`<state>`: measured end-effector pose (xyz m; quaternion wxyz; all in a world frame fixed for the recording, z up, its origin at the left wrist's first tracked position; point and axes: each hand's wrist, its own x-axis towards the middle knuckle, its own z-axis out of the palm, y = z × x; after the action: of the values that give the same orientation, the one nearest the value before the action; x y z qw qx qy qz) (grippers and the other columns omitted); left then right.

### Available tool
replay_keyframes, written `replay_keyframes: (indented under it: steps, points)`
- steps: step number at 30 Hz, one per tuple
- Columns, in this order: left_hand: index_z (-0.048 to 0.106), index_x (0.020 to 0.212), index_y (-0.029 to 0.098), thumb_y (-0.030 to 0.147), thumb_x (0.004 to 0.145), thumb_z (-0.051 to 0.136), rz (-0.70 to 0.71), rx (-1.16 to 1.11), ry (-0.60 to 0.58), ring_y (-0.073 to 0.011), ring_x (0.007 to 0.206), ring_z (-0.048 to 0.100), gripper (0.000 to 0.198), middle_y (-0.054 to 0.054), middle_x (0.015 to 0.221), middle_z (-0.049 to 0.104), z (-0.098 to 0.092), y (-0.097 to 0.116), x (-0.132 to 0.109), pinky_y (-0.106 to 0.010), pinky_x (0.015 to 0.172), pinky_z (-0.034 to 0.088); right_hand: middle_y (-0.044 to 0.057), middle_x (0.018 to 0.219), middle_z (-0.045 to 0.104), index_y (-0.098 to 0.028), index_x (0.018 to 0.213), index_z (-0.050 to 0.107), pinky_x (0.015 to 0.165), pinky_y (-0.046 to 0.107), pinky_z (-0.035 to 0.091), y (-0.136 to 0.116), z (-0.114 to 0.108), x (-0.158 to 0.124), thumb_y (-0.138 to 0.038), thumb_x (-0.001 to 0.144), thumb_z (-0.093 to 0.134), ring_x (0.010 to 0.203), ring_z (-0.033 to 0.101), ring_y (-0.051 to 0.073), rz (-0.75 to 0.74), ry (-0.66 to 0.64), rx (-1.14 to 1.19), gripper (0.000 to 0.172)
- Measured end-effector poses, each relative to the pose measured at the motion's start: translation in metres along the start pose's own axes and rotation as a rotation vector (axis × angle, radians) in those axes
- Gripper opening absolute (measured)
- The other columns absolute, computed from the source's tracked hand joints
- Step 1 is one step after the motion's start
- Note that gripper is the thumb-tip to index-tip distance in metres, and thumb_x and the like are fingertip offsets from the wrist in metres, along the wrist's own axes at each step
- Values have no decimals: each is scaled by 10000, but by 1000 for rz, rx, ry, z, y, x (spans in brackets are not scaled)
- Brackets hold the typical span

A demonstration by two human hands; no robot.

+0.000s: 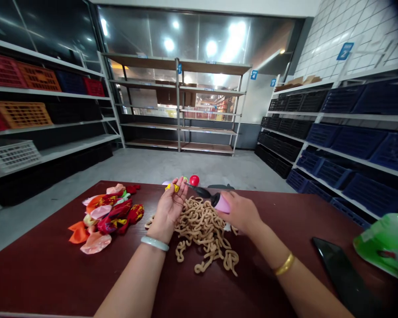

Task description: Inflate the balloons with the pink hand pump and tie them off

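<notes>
I take the heap of tan cords as my landmark; it lies tangled on the dark red table, a few loose strands trailing toward me. Over its far left edge, my left hand is turned palm up, thumb and fingers holding a small yellow piece, the other fingers half spread. At the heap's right side, my right hand is wrapped around the pink body of a black-and-pink tool. Its thin dark nose crosses above the heap's far edge toward my left fingers; I cannot tell whether its tip touches them.

Left of the heap, well clear of it, lies a pile of soft, bright pieces in red, orange, pink and yellow. Just beyond the heap, near the table's far edge, shows a round red thing. Well to the heap's right, a dark phone lies flat, and farther right sits a green package, blurred.
</notes>
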<state>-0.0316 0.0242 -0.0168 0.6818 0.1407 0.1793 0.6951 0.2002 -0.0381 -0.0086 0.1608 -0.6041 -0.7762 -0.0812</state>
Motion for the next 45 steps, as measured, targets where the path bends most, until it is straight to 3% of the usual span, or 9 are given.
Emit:
replay_keyframes:
  steps: [3,8,21,34,45]
  points:
    - [610,973,116,128,948,446,20,51,-11,-214,1043,668,166,-149,1131,676,-2,-6,0,-338,864,572,104,1154,629,-269,1303,488,745,355,449,-10,10,-5,-581,815,537,958,633,279,-23,-61,17,580]
    - [613,1001,110,120,934,477,24,113,-47,-223,1043,667,152,-161,1164,661,-1,-17,-3,-345,887,558,106,1143,630,-260,1284,491,752,355,441,-2,17,-7,-528,799,574,973,627,283,-9,-107,53,560]
    - [626,1004,131,151,910,544,62,230,-86,-236,984,685,127,-140,1081,693,-3,-34,-6,-401,884,555,84,1086,640,-254,1245,501,722,352,426,3,17,-15,-507,799,576,908,636,262,-20,-95,80,518]
    - [617,994,135,187,888,601,31,305,-191,-236,1046,662,120,-149,1113,691,-1,-48,-14,-390,919,522,76,1086,645,-248,1195,515,736,343,423,2,18,-15,-512,785,598,943,622,258,-20,-87,152,495]
    - [636,952,166,246,830,687,-37,374,-180,-188,1050,640,155,-99,1102,692,-1,-55,-24,-295,849,521,70,1105,638,-256,1238,491,740,352,432,3,17,-16,-514,791,587,944,626,260,-14,-71,154,525]
